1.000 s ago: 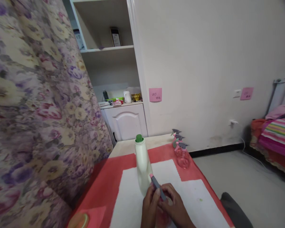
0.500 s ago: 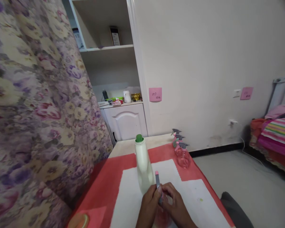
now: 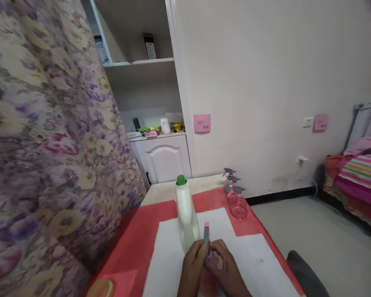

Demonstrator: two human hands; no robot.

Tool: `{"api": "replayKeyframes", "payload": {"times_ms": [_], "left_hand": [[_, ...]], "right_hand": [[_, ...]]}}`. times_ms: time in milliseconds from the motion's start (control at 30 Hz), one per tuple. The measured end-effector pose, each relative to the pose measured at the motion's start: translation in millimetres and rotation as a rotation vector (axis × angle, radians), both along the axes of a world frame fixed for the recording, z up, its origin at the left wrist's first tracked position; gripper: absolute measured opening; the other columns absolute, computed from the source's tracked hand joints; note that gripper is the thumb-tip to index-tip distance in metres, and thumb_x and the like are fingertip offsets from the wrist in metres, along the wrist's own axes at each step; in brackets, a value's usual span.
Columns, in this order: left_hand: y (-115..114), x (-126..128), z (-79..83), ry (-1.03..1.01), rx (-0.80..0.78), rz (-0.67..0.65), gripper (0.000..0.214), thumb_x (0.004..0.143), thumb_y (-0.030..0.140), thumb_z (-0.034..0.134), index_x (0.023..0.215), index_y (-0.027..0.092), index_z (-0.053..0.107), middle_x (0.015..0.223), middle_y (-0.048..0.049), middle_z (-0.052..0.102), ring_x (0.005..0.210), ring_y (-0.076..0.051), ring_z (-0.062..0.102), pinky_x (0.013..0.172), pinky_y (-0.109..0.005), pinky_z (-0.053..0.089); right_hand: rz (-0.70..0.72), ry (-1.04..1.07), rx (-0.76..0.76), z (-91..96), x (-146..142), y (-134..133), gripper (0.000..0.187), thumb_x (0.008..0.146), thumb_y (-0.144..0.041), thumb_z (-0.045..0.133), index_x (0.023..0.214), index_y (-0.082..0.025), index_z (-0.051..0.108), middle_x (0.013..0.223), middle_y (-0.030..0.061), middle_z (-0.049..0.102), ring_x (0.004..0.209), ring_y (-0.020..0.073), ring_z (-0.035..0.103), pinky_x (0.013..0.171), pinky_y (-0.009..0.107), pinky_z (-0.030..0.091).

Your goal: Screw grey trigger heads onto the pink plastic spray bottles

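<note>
Close to me at the table's near side is a pink see-through spray bottle (image 3: 210, 284), its grey spray head (image 3: 206, 235) tipped with a pink nozzle pointing away from me. My left hand (image 3: 193, 260) is closed round the left side of the spray head. From the right, my right hand (image 3: 224, 264) grips the bottle around its neck, fingers bent. Both hands hide most of the neck and trigger. Just beyond my left hand stands a tall pale green bottle (image 3: 187, 216) with an open mouth and a green spout inside.
Several similar spray bottles (image 3: 238, 207) stand in a row at the table's far right. White paper (image 3: 163, 247) covers part of the red tabletop (image 3: 126, 239). A round, orange-brown object (image 3: 100, 288) lies at the near left. A floral curtain (image 3: 58, 144) hangs along the left.
The spray head has turned slightly, its nozzle tip shifting a little to the right. Both hands stay on the spray bottle. The pale green bottle stands where it was.
</note>
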State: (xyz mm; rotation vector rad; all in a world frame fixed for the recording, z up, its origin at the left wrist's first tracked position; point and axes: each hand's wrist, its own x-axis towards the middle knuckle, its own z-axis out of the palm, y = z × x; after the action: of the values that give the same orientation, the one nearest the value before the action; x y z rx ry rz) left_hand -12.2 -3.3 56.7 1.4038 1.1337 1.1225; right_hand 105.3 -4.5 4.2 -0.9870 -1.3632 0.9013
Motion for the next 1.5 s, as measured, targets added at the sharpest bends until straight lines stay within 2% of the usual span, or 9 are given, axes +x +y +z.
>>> {"api": "replayKeyframes", "payload": {"times_ms": [100,267,567,700,900,1033,1233,1433,1500], "left_hand": [[3,2,-3.9,-0.029,-0.031,0.036,0.035,0.076,0.053,0.065,0.081,0.018,0.068,0.075,-0.0012,0.067,0.076,-0.021,0.060,0.071,-0.029,0.047],[2,6,-4.8,-0.083,-0.019,0.077,0.034,0.074,0.053,0.067,0.078,0.019,0.065,0.071,0.0000,0.064,0.074,-0.020,0.059,0.070,-0.029,0.046],[2,8,-8.2,-0.105,0.020,0.108,0.032,0.078,0.052,0.064,0.078,0.020,0.064,0.072,0.0005,0.064,0.073,-0.019,0.058,0.069,-0.028,0.047],[6,4,-14.1,-0.101,0.023,0.049,0.032,0.082,0.050,0.061,0.084,0.019,0.065,0.077,-0.0009,0.064,0.077,-0.019,0.058,0.073,-0.029,0.048],[12,-2,-14.9,-0.103,0.016,-0.037,0.028,0.084,0.045,0.060,0.093,0.019,0.068,0.084,-0.0019,0.065,0.084,-0.020,0.058,0.082,-0.032,0.048],[10,1,-17.1,-0.091,0.005,0.011,0.029,0.082,0.048,0.061,0.080,0.019,0.064,0.081,-0.0018,0.064,0.079,-0.020,0.058,0.076,-0.031,0.048],[4,9,-16.2,-0.077,0.040,0.085,0.032,0.081,0.050,0.061,0.075,0.019,0.061,0.076,-0.0008,0.062,0.074,-0.019,0.058,0.070,-0.029,0.046],[3,10,-16.2,-0.098,0.034,0.143,0.033,0.077,0.053,0.063,0.080,0.020,0.063,0.083,-0.0030,0.067,0.080,-0.022,0.062,0.076,-0.032,0.049],[3,11,-17.5,-0.103,0.040,0.167,0.035,0.075,0.055,0.064,0.078,0.020,0.063,0.082,-0.0031,0.067,0.080,-0.022,0.063,0.076,-0.032,0.050]], "right_hand": [[-0.104,0.024,-0.093,-1.3,-8,-1,0.016,0.077,-0.031,0.065,0.089,-0.020,0.062,0.089,0.0049,0.064,0.088,0.0259,0.063,0.082,0.038,0.049],[-0.087,0.064,-0.101,-0.7,-9,0,0.019,0.082,-0.040,0.060,0.084,-0.021,0.059,0.083,0.0043,0.066,0.082,0.0253,0.063,0.075,0.036,0.050],[0.119,0.056,-0.005,9.9,7,0,0.019,0.083,-0.039,0.063,0.090,-0.022,0.061,0.093,0.0039,0.062,0.094,0.0246,0.063,0.087,0.036,0.048],[0.185,0.047,0.021,10.2,12,4,0.020,0.085,-0.037,0.061,0.097,-0.021,0.065,0.099,0.0052,0.065,0.099,0.0250,0.062,0.090,0.036,0.046],[0.296,0.050,-0.007,13.4,21,11,0.024,0.080,-0.037,0.065,0.097,-0.020,0.069,0.091,0.0023,0.065,0.091,0.0233,0.060,0.082,0.033,0.045],[0.223,0.066,-0.082,6.9,15,12,0.023,0.072,-0.034,0.071,0.089,-0.018,0.068,0.086,0.0023,0.066,0.087,0.0242,0.062,0.079,0.033,0.046],[-0.108,0.108,-0.137,-5.5,-8,8,0.012,0.076,-0.029,0.063,0.075,-0.022,0.053,0.070,-0.0020,0.059,0.071,0.0210,0.059,0.067,0.031,0.047],[0.085,0.110,-0.035,3.8,-1,1,0.015,0.078,-0.034,0.068,0.082,-0.021,0.062,0.085,0.0014,0.062,0.085,0.0226,0.062,0.079,0.033,0.049],[0.049,0.109,-0.030,2.2,-1,1,0.016,0.081,-0.037,0.065,0.081,-0.021,0.062,0.082,0.0015,0.063,0.083,0.0224,0.062,0.077,0.033,0.049]]}}
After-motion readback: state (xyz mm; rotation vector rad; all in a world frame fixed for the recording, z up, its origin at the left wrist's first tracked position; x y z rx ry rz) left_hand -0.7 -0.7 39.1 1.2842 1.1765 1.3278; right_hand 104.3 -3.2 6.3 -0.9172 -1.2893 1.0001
